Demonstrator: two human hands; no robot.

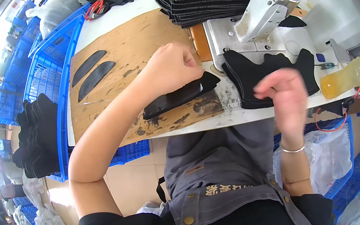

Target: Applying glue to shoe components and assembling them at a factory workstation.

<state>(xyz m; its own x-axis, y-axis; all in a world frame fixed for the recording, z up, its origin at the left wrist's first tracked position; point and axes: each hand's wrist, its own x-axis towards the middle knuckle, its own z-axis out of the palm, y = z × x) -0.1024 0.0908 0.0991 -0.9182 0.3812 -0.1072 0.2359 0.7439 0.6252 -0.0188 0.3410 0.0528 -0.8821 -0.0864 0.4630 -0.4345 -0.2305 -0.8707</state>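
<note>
our left hand [172, 69]: curled into a loose fist above the black panel [173, 101]; we cannot tell whether its fingertips pinch anything.
our right hand [286, 92]: blurred, fingers half bent, nothing visible in its grip, in front of the notched fabric stack [250, 81].
black panel: lying near us on the brown board [117, 38], long axis left to right, slanting slightly away from us toward its angular right end, which points at the notched fabric stack.
two curved black pieces [97, 80]: side by side on the board's left, long axes slanting away rightward.
white machine [260, 12]: beyond the notched fabric stack.
</note>
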